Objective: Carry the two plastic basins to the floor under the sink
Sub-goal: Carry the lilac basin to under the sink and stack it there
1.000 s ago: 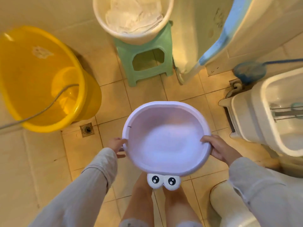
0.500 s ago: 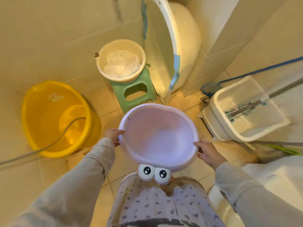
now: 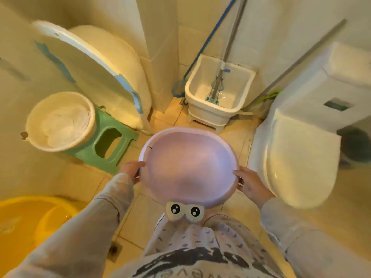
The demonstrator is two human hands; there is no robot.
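Head view: round lilac plastic basin (image 3: 188,169) is held level at waist height, left hand (image 3: 131,170) and right hand (image 3: 252,186) each with a closed grip on its rim; since a second ago the view has swung from the yellow tub (image 3: 24,223) toward the white toilet (image 3: 291,157); the carry is underway, no sink visible.

1. The only lettering sits on the person's shirt (image 3: 200,261) at the bottom middle of the frame: large dark characters across the chest, seen upside down and cut by the frame edge, not legible.
2. No other label, brand, number or sign can be read anywhere else.
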